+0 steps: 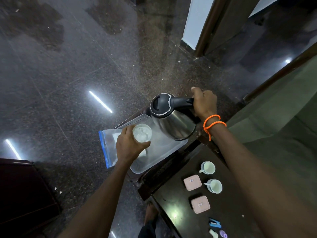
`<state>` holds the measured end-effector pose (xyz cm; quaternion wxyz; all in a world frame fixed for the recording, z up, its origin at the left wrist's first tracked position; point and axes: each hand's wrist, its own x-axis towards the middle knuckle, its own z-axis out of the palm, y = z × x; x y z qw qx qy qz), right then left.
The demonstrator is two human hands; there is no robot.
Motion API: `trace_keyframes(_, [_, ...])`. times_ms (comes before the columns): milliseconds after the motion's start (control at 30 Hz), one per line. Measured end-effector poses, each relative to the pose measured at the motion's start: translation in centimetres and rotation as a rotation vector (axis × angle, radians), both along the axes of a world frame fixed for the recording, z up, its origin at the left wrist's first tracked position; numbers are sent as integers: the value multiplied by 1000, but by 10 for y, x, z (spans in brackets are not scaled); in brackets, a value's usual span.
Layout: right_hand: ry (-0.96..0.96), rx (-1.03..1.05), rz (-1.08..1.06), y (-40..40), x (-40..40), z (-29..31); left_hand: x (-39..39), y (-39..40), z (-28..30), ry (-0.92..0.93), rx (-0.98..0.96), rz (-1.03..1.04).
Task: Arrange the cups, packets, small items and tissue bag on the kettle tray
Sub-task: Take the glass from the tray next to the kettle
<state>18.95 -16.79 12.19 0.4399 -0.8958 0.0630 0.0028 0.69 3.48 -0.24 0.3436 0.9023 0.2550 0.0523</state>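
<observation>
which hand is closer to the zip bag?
Left. The left hand holds a glass right over the zip bag; the right hand is off beyond it, gripping the kettle handle.

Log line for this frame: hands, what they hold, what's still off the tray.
left hand: holds glass over tray | right hand: grips kettle handle | off tray: two cups, two pink boxes
</observation>
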Motion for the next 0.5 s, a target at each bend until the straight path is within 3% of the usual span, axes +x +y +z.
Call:
trace_keyframes(267, [205,356,-342,-4,-17,-77,-5,10,-19,-43,31,18])
trace_keyframes(500, [232,491,-434,3,-38,-147,-10,12,-37,-86,36,19])
